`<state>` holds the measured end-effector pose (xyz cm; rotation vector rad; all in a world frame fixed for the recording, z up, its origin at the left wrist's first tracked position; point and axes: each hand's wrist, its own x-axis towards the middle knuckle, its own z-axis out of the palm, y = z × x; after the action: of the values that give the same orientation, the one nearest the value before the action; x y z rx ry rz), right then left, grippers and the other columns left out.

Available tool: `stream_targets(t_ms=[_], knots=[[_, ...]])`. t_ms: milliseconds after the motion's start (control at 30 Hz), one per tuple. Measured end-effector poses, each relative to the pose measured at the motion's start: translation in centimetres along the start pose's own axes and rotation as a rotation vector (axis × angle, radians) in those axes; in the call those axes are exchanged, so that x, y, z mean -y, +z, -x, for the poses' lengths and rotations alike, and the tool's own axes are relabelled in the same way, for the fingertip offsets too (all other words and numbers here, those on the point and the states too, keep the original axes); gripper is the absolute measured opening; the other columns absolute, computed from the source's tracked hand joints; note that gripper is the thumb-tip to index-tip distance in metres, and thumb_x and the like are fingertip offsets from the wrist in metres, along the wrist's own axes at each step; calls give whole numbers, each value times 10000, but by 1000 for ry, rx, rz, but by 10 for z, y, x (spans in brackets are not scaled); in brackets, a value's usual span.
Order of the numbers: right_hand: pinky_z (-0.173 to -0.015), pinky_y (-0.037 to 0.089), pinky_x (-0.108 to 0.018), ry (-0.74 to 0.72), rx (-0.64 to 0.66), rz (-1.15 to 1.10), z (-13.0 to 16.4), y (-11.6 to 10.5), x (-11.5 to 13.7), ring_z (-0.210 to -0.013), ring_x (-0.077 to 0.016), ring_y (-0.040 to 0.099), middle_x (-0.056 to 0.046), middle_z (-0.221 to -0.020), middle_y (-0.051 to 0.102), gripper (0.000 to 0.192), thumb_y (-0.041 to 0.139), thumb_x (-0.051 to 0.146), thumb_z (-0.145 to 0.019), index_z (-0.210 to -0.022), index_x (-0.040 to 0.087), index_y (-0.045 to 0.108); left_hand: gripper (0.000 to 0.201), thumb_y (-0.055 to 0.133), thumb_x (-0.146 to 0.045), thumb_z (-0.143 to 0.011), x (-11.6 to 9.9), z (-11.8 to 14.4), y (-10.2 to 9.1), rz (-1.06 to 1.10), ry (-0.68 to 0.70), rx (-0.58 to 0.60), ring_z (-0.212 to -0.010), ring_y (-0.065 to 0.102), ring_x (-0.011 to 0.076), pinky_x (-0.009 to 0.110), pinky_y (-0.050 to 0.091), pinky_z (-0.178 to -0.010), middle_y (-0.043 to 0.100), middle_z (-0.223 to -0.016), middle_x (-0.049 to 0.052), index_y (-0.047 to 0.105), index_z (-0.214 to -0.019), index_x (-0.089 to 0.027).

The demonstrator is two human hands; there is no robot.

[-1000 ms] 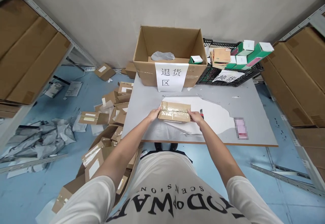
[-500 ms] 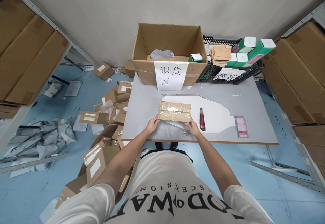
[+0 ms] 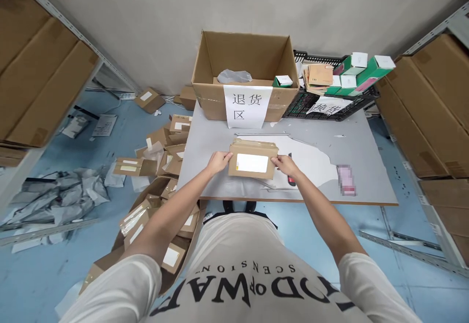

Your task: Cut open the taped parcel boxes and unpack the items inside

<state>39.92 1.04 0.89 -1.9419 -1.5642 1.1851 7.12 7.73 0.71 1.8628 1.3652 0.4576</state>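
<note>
A small brown cardboard box (image 3: 252,170) is held tilted over the table, its side with a white label facing me. My left hand (image 3: 220,161) pinches its left edge, and my right hand (image 3: 286,164) grips the right edge. Tape shines along the box's far, upper side. Under my right hand lies a red and black utility knife (image 3: 290,180), mostly covered by the fingers. It rests on a white sheet (image 3: 315,161) spread on the grey table (image 3: 366,166).
At the table's back stands a large open carton (image 3: 212,103) with a paper sign. Beside it, a black crate (image 3: 330,113) holds green-and-white boxes and envelopes. A pink, blurred item (image 3: 346,180) lies at right. Several cardboard boxes (image 3: 172,257) are heaped on the floor at left.
The small box has been turned, so its white-labelled side now faces me instead of the taped side. My right hand has moved up and right, now covering part of the knife.
</note>
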Motion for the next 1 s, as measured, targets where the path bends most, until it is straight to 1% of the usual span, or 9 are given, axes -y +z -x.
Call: stream_targets(t_ms=[167,300,467,633,700,767,833,900,1000], knots=[[-530,529,-243,234,117,-114,-22,-13,16,-611,-169,671,-102,-770,723,374,635,506,-791,-715,140,655,447,491,-502,-794,-11,-23,-8,61,-144,81,-577,564,153,241,364,-565,633,-552,21,583,-499,-179],[-506,522,-246,287,129,-122,-30,2,11,-533,-156,643,-92,-642,700,395,671,516,-753,-610,151,622,432,533,-522,-756,0,-26,6,113,-221,64,-585,548,153,235,361,-553,604,-499,8,588,-489,-185],[-553,532,-249,322,102,-147,-32,16,-2,-548,-143,646,-57,-629,692,380,660,515,-760,-646,153,638,462,509,-561,-774,19,-24,24,162,-259,43,-663,569,171,236,388,-580,609,-530,7,625,-552,-173],[-674,548,-263,308,74,-216,-28,20,-11,-717,-172,683,-94,-795,727,394,595,524,-809,-774,143,688,563,433,-629,-804,32,-20,35,231,-272,44,-797,619,212,274,459,-691,687,-690,38,697,-718,-139],[-746,548,-284,292,64,-265,-21,22,-16,-813,-187,687,-108,-904,728,427,535,530,-846,-883,137,698,610,424,-662,-795,36,-15,37,293,-256,53,-904,630,234,311,477,-782,722,-871,68,719,-860,-132],[-831,535,-332,245,45,-363,-11,26,-25,-941,-213,672,-125,-1059,699,480,491,546,-862,-1041,139,674,656,471,-682,-766,40,-5,40,424,-208,78,-1066,597,262,360,451,-916,680,-1124,100,692,-1057,-138],[-931,491,-386,153,-10,-466,3,32,-37,-1121,-244,598,-138,-1260,602,568,524,559,-833,-1232,159,583,759,600,-665,-688,46,8,42,569,-162,103,-1229,498,293,407,375,-1033,547,-1331,118,593,-1245,-149],[-1028,411,-423,52,-62,-476,17,41,-50,-1290,-264,450,-132,-1436,432,765,642,546,-745,-1389,195,423,947,752,-592,-559,52,22,47,624,-148,121,-1328,382,315,434,298,-1099,427,-1431,124,482,-1355,-154],[-1101,302,-459,-25,-55,-331,33,59,-62,-1376,-279,311,-108,-1511,307,1073,780,462,-610,-1486,237,205,1030,805,-541,-493,61,36,56,583,-128,130,-1365,318,311,431,231,-1137,401,-1450,118,450,-1375,-146]])
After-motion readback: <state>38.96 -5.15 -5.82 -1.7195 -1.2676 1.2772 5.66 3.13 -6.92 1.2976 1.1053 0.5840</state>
